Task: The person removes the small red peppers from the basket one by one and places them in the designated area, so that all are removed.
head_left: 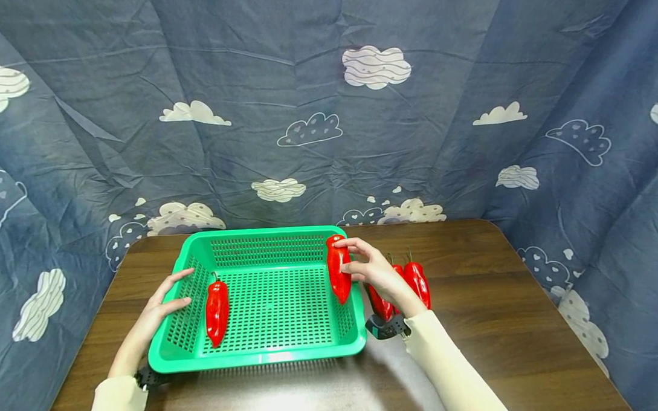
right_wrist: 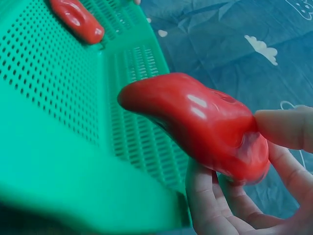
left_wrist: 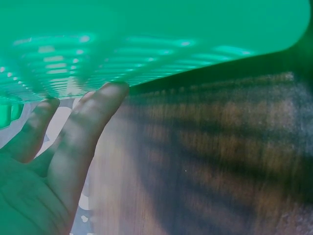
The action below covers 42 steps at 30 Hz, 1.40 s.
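Note:
My right hand [head_left: 371,267] grips a long red pepper [head_left: 338,278] above the right end of a green plastic basket [head_left: 258,357]. In the right wrist view, thumb and fingers pinch the thick end of this pepper [right_wrist: 195,115], and its narrow tip points over the basket. Another red pepper [head_left: 217,312] lies inside the basket, near its left side. My left hand [head_left: 155,308] is at the basket's left side, fingers fairly straight. In the left wrist view, fingertips [left_wrist: 113,90] reach up to the underside of the basket [left_wrist: 156,19]; whether they touch it is unclear.
To the right of the basket, 3 red peppers [head_left: 417,282] lie close together on the brown wooden table [head_left: 490,309], partly hidden by my right hand and wrist. A dark blue curtain [head_left: 317,175] with white clouds hangs behind and beside the table.

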Tool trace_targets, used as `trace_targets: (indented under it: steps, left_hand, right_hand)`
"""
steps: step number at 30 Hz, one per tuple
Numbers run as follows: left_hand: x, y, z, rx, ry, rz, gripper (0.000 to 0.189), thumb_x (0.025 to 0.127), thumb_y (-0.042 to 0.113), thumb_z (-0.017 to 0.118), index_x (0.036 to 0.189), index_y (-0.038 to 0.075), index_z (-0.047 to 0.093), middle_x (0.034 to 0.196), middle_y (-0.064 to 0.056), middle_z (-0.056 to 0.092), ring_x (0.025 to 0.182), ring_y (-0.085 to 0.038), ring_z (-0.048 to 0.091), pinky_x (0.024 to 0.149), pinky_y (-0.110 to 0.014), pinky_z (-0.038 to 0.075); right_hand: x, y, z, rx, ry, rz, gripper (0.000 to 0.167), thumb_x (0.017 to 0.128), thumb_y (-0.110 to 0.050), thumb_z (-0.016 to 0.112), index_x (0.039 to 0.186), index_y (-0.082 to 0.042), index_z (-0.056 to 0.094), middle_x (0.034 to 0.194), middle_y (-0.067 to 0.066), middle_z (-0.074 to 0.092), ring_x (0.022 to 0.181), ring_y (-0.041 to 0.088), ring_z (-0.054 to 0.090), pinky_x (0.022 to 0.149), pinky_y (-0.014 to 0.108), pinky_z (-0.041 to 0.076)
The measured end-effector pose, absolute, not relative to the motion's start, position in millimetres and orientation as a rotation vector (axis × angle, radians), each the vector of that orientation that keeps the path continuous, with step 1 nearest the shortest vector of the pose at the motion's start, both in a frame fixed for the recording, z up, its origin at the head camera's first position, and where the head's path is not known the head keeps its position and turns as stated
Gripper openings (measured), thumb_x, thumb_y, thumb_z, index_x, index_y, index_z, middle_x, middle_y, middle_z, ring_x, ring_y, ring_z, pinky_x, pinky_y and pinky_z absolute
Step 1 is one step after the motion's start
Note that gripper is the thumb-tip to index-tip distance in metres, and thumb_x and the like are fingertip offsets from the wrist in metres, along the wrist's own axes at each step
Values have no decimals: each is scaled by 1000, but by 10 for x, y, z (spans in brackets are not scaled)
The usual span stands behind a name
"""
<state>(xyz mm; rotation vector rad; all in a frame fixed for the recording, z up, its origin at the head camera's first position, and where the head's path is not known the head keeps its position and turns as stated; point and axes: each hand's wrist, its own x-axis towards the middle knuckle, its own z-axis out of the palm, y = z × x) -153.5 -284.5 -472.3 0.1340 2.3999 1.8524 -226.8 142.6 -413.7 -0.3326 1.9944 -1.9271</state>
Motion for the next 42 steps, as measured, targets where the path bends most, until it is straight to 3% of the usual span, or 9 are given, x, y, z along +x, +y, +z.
trace_targets:
  steps: [6,16,33,42]
  left_hand:
    - [-1537,-2850,-4726,131,2403,1844,59,96,14,53,150,13,28,156,-16,11,138,-39,5,100,-68,11]
    - [-1538,-2848,-4725,135,2413,1837,59,96,14,52,150,13,28,155,-17,12,138,-39,5,100,-68,10]
    - [-1549,-2857,-4729,159,2438,1825,58,96,13,52,149,11,29,155,-18,13,139,-40,3,99,-71,7]
    - [-1538,-2846,-4721,113,2385,1853,59,97,15,52,150,14,27,156,-15,10,138,-38,5,100,-68,11]
  right_hand:
    - [-2268,1568,-4114,-325,2004,-1941,45,88,3,58,132,-3,50,133,19,44,95,26,58,77,38,51]
    - [-2279,1762,-4143,-276,2039,-1940,45,90,-1,57,134,-4,49,132,19,43,99,27,55,75,32,52]
    - [-2280,2106,-4275,-195,2101,-1946,43,92,-1,52,134,-2,46,129,19,42,97,26,52,77,36,49]
    - [-2246,2281,-4343,-136,2112,-1967,44,91,-1,51,135,-1,44,129,20,43,100,26,51,80,38,47]
